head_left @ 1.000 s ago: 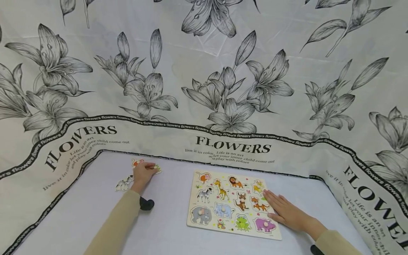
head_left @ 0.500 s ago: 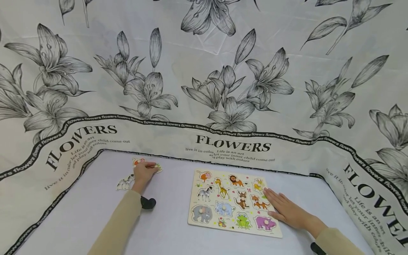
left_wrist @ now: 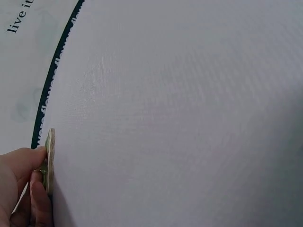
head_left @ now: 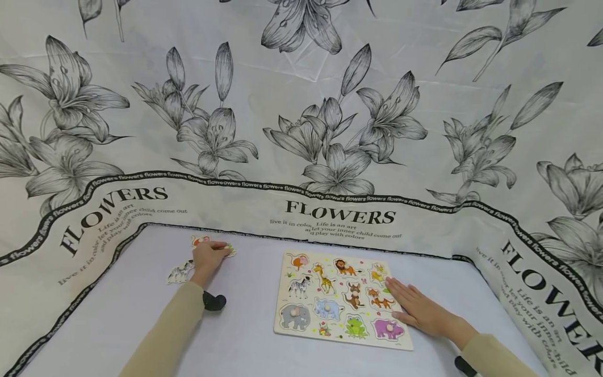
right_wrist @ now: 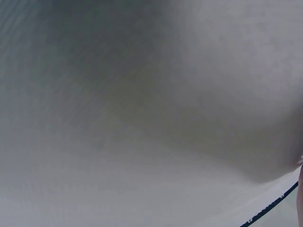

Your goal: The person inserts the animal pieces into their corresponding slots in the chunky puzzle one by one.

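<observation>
My left hand point(head_left: 209, 260) pinches a green puzzle piece point(head_left: 230, 250) at the back left of the table. In the left wrist view the thumb and fingers point(left_wrist: 21, 165) hold this piece point(left_wrist: 51, 163), seen edge-on; its picture is mostly hidden. A zebra piece point(head_left: 179, 273) and a red-orange monkey piece point(head_left: 200, 240) lie beside the hand, partly covered by it. My right hand point(head_left: 421, 310) rests with fingers extended on the right edge of the wooden animal puzzle board point(head_left: 320, 335). The grey elephant point(head_left: 295, 317), blue rhino and purple hippo on the board have knobs.
A white cloth covers the table point(head_left: 245, 319). Behind it and at both sides hangs a curtain point(head_left: 282, 173) printed with flowers and lettering, its dark-edged border point(head_left: 264, 235) meeting the tabletop. A black strap piece point(head_left: 214, 301) sits at the left wrist.
The head view has shifted slightly. Both hands keep their places, the left on the green piece and the right on the board's edge.
</observation>
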{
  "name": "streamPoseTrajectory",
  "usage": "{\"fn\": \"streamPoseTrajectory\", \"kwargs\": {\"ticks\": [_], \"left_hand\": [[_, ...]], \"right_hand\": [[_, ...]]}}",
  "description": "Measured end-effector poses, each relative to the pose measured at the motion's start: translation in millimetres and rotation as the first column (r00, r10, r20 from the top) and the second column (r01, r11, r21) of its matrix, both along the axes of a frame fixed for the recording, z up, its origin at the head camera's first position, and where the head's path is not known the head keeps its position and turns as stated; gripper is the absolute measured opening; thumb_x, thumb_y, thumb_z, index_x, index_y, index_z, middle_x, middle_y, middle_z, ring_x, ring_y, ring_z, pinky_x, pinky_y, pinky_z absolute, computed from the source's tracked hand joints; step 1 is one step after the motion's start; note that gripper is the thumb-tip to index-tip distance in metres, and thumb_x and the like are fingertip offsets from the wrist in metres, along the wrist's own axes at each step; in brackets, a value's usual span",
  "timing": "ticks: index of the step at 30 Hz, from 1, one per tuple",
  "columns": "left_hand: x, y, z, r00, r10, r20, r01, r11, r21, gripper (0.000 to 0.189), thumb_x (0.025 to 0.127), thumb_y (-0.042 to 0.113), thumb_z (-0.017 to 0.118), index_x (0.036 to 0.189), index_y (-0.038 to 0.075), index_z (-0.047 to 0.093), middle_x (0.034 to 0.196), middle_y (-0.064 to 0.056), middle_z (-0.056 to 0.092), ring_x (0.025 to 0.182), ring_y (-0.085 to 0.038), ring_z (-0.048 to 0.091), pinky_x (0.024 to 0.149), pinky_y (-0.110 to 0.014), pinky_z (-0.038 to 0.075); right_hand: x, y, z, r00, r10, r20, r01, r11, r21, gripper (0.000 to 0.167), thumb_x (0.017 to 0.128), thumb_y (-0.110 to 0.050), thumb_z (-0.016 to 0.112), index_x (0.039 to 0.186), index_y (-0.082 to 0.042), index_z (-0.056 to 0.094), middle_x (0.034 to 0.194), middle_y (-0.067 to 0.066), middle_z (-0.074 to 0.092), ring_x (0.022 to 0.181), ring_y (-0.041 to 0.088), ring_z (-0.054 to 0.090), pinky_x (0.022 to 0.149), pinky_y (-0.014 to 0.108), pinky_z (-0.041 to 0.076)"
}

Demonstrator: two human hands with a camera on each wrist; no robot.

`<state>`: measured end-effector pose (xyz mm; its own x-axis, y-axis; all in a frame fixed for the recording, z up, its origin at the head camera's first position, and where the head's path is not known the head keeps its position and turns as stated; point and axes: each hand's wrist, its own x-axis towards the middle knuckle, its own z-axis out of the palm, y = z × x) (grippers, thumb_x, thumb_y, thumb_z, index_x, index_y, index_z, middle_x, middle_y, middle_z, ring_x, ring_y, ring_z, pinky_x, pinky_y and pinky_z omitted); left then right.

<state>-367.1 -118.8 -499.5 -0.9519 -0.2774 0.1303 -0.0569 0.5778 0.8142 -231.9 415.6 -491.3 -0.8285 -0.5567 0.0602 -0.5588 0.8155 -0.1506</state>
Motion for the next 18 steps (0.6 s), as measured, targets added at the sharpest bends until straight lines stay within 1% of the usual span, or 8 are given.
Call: {"fn": "streamPoseTrajectory", "kwargs": {"ticks": [5, 9, 13, 18], "left_hand": [[1.0, -1.0, 1.6, 1.000, -0.005, 0.015, 0.005, 1.000, -0.007, 0.024, 0.079, 0.016, 0.074, 0.098, 0.000, 0.074, 0.099, -0.019, 0.073, 0.101, -0.037, 0.064, 0.089, -0.045, 0.044], [1.1, -3.1, 1.0, 0.999, -0.006, 0.032, 0.006, 1.000, -0.006, 0.024, 0.080, 0.017, 0.074, 0.097, 0.001, 0.074, 0.100, -0.019, 0.072, 0.102, -0.037, 0.063, 0.089, -0.045, 0.043], [1.9, -3.0, 1.2, 0.999, -0.019, 0.037, 0.020, 1.000, -0.007, 0.025, 0.080, 0.020, 0.075, 0.098, 0.002, 0.074, 0.101, -0.018, 0.072, 0.103, -0.037, 0.063, 0.089, -0.045, 0.044], [3.7, -0.8, 1.4, 0.999, -0.039, 0.025, 0.040, 0.999, -0.015, 0.026, 0.080, 0.020, 0.075, 0.099, 0.002, 0.074, 0.100, -0.017, 0.073, 0.101, -0.035, 0.065, 0.088, -0.044, 0.046]], "right_hand": [[0.6, -1.6, 1.3, 1.000, 0.022, -0.012, -0.022, 1.000, 0.001, 0.065, 0.100, -0.038, 0.046, 0.149, 0.001, 0.027, 0.151, 0.028, 0.030, 0.137, -0.014, -0.015, 0.106, 0.005, -0.016], [0.5, -1.4, 0.1, 1.000, 0.002, 0.012, -0.002, 1.000, 0.000, 0.066, 0.100, -0.040, 0.045, 0.150, 0.000, 0.026, 0.153, 0.026, 0.028, 0.137, -0.014, -0.015, 0.106, 0.005, -0.017], [-0.3, -0.4, -0.7, 0.999, -0.020, 0.039, 0.020, 1.000, -0.004, 0.067, 0.100, -0.041, 0.045, 0.150, -0.001, 0.025, 0.155, 0.024, 0.026, 0.140, -0.011, -0.012, 0.106, 0.005, -0.016], [-1.4, 1.5, -1.6, 0.999, -0.027, 0.032, 0.027, 1.000, 0.003, 0.068, 0.100, -0.042, 0.044, 0.151, -0.002, 0.024, 0.156, 0.022, 0.025, 0.142, -0.008, -0.010, 0.107, 0.006, -0.016]]}}
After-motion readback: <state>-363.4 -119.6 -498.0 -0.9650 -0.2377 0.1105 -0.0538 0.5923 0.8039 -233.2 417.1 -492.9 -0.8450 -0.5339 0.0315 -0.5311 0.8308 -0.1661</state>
